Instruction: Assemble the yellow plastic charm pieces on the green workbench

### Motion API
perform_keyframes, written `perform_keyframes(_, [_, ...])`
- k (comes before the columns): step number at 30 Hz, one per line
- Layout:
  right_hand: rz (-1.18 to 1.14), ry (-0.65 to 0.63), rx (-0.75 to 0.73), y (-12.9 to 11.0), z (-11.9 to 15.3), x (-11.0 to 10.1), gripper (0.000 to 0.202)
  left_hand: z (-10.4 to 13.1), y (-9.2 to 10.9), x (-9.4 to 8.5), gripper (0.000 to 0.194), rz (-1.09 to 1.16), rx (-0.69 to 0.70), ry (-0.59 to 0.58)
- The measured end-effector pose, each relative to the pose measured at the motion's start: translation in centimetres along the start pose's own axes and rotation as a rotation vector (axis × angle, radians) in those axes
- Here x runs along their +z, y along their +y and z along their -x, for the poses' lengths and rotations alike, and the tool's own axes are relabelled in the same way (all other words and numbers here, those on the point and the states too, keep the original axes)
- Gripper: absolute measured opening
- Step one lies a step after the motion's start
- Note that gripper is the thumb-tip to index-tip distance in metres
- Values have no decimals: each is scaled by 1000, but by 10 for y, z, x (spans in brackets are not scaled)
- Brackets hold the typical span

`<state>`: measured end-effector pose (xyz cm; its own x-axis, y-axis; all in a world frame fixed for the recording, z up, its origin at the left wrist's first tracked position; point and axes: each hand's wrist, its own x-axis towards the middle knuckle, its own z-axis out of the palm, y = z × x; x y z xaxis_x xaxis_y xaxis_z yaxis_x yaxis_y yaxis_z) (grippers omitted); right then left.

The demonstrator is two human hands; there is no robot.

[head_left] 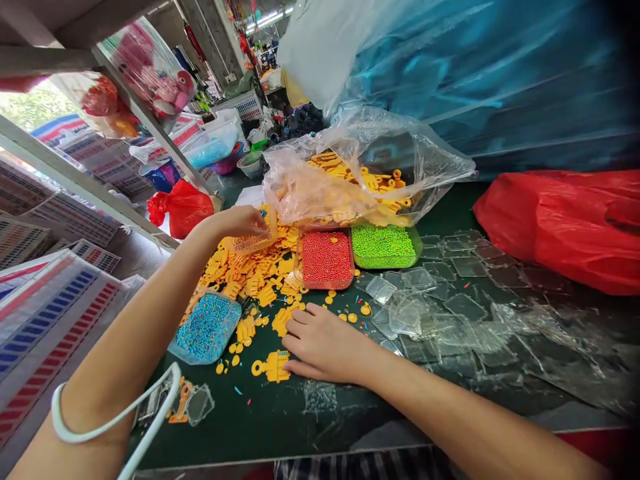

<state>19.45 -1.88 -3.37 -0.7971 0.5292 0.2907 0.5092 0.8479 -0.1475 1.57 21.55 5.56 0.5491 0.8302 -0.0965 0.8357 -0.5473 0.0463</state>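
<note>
My left hand (249,221) reaches over a clear tray of orange beads (249,244), its fingers bent down and pressed together. Whatever its fingertips hold is hidden. My right hand (327,343) lies low on the table with its fingers curled. Its thumb and index finger are at the right end of a yellow figure-shaped plastic piece (276,367) with a ring on its left end. Many like pieces lie in a yellow heap (235,270) between the trays. Around it stand trays of blue beads (207,327), red beads (327,259) and green beads (383,247).
Behind the trays sits a clear plastic bag (345,187) of more yellow pieces. Thin clear plastic squares (465,307) are strewn over the right side. A red bag (565,227) lies at the far right. A smaller red bag (183,208) stands back left, near stacked crates (55,333).
</note>
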Motion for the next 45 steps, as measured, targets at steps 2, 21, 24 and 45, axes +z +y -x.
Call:
perform_keyframes(2, [8, -4, 2, 0, 0, 0, 32, 0, 2, -1, 17, -66, 36, -127])
perform_keyframes(21, [-28, -18, -49, -1, 4, 0, 27, 112, 85, 0, 18, 232, -16, 677])
perform_keyframes(24, [-68, -24, -72, -1, 5, 2, 24, 158, 118, 27, 18, 378, 21, 709])
perform_keyframes(45, [-59, -175, 15, -13, 4, 0, 22, 238, 110, 139, 15, 572, -101, 311])
